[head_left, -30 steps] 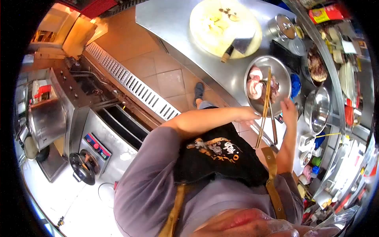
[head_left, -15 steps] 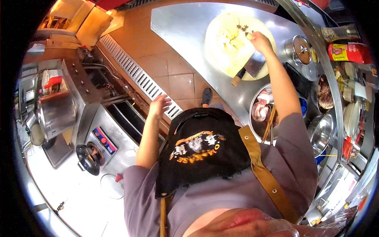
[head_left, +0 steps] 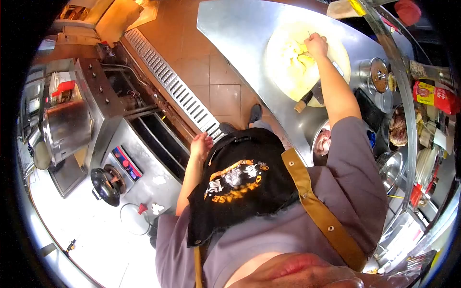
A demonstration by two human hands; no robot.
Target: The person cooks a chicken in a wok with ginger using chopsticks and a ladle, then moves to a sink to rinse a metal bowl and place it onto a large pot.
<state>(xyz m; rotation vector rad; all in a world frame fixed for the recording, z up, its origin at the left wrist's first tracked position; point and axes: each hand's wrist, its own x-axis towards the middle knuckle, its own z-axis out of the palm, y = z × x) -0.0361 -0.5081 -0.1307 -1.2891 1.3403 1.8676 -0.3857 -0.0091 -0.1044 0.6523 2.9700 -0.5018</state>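
Note:
My right hand (head_left: pixel 317 46) reaches over a round cutting board (head_left: pixel 276 67), its fingers closed in a pinch. A thin dark tip sticks out beside the fingers; what they hold is mostly hidden. Pale yellow chopped pieces (head_left: pixel 292 50) lie right beside this hand. Under my right forearm rests a cleaver with a wooden handle (head_left: pixel 301 104), its blade partly covered. My left hand (head_left: pixel 201 145) hangs in front of the apron (head_left: pixel 269 185), fingers loosely curled, touching nothing.
Right of the board stand a lidded metal pot (head_left: pixel 377 74) and a bowl of raw meat (head_left: pixel 322 142), half hidden by my sleeve. A metal rail (head_left: pixel 408 120) runs along the right. At left are a steel stockpot (head_left: pixel 69 132) and a black lidded pot (head_left: pixel 105 187). A floor grate (head_left: pixel 168 84) crosses below.
My right hand has closed over the spot where dark star-shaped spices lay. My left hand has lowered towards my body and its spread fingers have curled in. The view has shifted slightly.

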